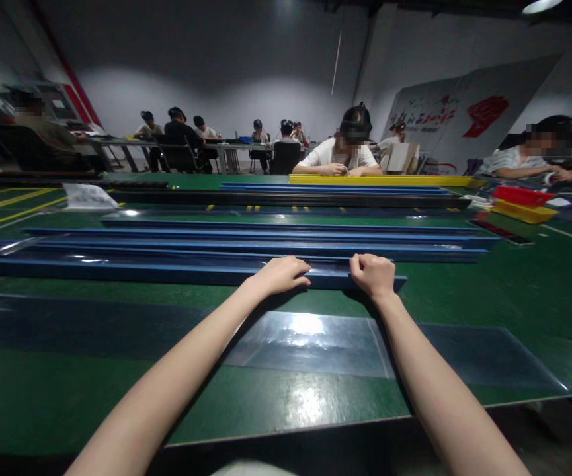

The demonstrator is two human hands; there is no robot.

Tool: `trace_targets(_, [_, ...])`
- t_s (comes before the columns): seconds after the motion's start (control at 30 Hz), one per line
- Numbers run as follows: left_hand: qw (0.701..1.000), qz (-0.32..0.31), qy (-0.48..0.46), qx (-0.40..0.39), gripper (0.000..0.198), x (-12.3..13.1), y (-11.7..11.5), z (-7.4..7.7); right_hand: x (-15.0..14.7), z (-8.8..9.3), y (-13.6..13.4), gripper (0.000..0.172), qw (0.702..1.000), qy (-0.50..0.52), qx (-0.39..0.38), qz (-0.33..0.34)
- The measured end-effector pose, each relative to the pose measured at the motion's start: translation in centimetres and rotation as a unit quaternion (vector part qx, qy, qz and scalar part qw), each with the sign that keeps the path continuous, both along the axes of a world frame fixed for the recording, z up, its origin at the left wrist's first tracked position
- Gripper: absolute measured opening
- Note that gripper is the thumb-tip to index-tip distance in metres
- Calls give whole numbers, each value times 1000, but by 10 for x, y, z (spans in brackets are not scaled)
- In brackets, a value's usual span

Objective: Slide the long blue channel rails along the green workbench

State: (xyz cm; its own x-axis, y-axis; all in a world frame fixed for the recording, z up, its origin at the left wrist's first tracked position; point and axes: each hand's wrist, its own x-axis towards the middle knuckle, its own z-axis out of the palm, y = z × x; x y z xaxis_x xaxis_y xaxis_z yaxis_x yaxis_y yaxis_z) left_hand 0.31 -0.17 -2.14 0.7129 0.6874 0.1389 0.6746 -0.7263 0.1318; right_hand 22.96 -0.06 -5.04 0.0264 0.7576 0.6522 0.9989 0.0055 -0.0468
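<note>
A long blue channel strip (157, 272) lies across the green table in front of me, with glossy clear film (92, 258) along its inside. My left hand (283, 274) rests over its near edge, fingers stretched to the right and the thumb lower down. Close to the strip's right end, my right hand (375, 272) is closed with the fingers curled in. What those fingers hold, if anything, is hidden. Between me and the strip, a wide sheet of clear plastic film (310, 344) lies flat, passing under both forearms.
More blue strips (246, 244) lie parallel just beyond. Farther back are a black strip (290, 198) and a yellow strip (389, 180), where a co-worker (340, 158) sits. Red (521, 196) and yellow trays (524, 211) stand at right. The table's front edge (286, 435) is near me.
</note>
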Motion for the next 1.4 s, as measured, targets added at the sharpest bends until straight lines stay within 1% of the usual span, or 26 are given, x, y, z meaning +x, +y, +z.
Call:
trace_targets(0.23, [1000, -8, 8, 7, 29, 0, 2, -2, 0, 0, 0, 40, 1000, 5, -1, 5])
trace_targets(0.53, [999, 21, 44, 5, 36, 1, -1, 3, -1, 2, -1, 40, 1000, 10, -5, 8])
trace_targets(0.73, [999, 14, 47, 10, 37, 1, -3, 2, -2, 4, -4, 41, 1000, 12, -7, 13])
trace_targets(1.03, [997, 22, 69, 24, 35, 2, 0, 2, -2, 3, -2, 40, 1000, 11, -12, 5])
trace_targets(1.23, [998, 19, 52, 26, 32, 1, 3, 0, -2, 3, -2, 40, 1000, 14, -13, 8])
trace_targets(1.4, [999, 45, 3, 26, 30, 0, 5, -3, -2, 3, -3, 41, 1000, 15, -13, 6])
